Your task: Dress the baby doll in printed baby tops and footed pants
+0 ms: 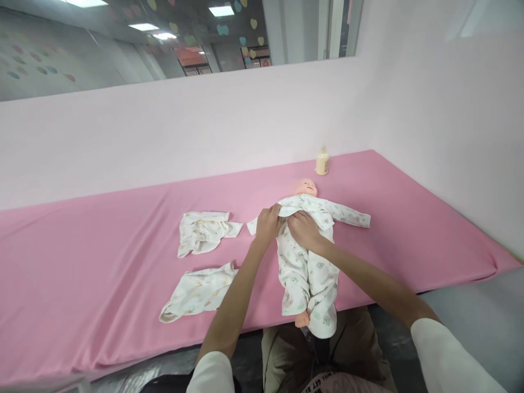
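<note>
A baby doll [307, 187] lies on its back on the pink-covered table, its head toward the wall and its feet at the near edge. It wears a white patterned shirt [349, 213] with long sleeves spread sideways, and matching trousers [293, 262]. One bare foot [302, 319] shows at a trouser leg. My left hand [269, 222] is closed on the shirt's lower edge at the doll's left-of-picture side. Beside it, my right hand [303, 230] rests at the waist with curled fingers partly tucked under the shirt hem, so what they grip is hidden.
Left of the doll lie a crumpled white baby shirt [200, 234] and a second folded white garment [198, 292]. A cream pump bottle [322, 162] stands near the wall beyond the doll's head. The pink cloth [102, 245] hangs over the near table edge. A mirror-like window [135, 43] spans the wall.
</note>
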A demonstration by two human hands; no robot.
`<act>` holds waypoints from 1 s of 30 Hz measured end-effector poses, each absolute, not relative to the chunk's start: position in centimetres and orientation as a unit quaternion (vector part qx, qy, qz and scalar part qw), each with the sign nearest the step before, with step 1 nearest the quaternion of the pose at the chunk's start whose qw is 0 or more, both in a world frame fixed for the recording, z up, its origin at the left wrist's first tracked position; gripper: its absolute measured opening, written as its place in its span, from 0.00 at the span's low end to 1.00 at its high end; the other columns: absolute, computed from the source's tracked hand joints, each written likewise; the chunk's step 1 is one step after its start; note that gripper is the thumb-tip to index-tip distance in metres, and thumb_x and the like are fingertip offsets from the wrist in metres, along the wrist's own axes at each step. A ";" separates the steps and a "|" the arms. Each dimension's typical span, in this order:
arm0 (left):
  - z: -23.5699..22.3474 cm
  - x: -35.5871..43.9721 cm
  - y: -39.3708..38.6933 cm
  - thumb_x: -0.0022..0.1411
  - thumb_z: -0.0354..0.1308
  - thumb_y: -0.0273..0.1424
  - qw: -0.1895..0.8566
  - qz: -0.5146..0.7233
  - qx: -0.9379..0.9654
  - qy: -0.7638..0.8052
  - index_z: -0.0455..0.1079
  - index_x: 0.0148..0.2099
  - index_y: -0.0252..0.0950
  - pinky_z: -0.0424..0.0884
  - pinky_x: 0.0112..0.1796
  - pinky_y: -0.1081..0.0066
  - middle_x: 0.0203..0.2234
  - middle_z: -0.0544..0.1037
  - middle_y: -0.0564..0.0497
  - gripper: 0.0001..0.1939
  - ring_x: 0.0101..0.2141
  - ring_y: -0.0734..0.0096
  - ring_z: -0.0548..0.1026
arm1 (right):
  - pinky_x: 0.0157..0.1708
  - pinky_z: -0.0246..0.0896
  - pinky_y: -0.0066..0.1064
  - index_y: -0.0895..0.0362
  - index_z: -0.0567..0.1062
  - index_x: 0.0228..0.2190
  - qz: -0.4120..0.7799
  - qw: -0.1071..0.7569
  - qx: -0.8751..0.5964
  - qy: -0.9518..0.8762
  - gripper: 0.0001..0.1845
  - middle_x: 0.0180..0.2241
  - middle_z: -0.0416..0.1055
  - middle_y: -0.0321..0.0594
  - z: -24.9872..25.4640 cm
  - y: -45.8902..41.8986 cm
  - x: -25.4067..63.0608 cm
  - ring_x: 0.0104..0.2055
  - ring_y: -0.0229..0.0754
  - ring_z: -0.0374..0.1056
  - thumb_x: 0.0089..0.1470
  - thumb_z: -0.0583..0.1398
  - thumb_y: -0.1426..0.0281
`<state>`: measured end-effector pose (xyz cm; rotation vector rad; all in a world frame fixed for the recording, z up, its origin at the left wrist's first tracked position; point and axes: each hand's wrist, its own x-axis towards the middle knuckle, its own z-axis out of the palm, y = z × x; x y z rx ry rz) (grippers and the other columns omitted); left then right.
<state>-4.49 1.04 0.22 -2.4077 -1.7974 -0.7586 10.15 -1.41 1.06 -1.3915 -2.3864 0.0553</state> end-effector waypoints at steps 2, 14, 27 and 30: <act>-0.1 -4.7 0.5 0.61 0.45 0.22 0.032 -0.252 -0.787 -0.562 0.66 0.42 0.38 0.63 0.39 0.65 0.33 0.76 0.45 0.11 0.35 0.59 0.73 | 0.51 0.55 0.40 0.63 0.76 0.42 0.012 0.157 -0.529 -0.834 0.17 0.45 0.73 0.52 1.2 -0.4 10.0 0.50 0.51 0.63 0.60 0.49 0.78; -3.1 -5.6 1.0 0.69 0.41 0.40 -0.182 -0.373 -0.696 -0.586 0.60 0.31 0.38 0.63 0.31 0.72 0.24 0.70 0.54 0.16 0.27 0.72 0.68 | 0.50 0.55 0.36 0.61 0.77 0.36 0.011 0.049 -0.463 -0.885 0.13 0.42 0.73 0.49 2.7 2.1 10.9 0.49 0.48 0.64 0.57 0.52 0.77; -4.1 -5.1 8.1 0.65 0.49 0.35 -0.117 -0.323 -0.702 -0.623 0.58 0.28 0.39 0.62 0.40 0.65 0.29 0.71 0.47 0.12 0.36 0.61 0.70 | 0.43 0.57 0.39 0.65 0.73 0.42 -0.092 0.035 -0.489 -0.866 0.17 0.43 0.71 0.56 2.8 3.3 10.0 0.46 0.52 0.65 0.56 0.48 0.82; -4.9 -5.2 8.0 0.68 0.45 0.36 -0.126 -0.320 -0.701 -0.625 0.57 0.30 0.39 0.61 0.36 0.67 0.26 0.71 0.50 0.13 0.31 0.64 0.70 | 0.44 0.56 0.39 0.65 0.73 0.42 -0.115 0.041 -0.492 -0.862 0.17 0.43 0.70 0.56 2.6 3.9 9.9 0.46 0.53 0.64 0.56 0.48 0.82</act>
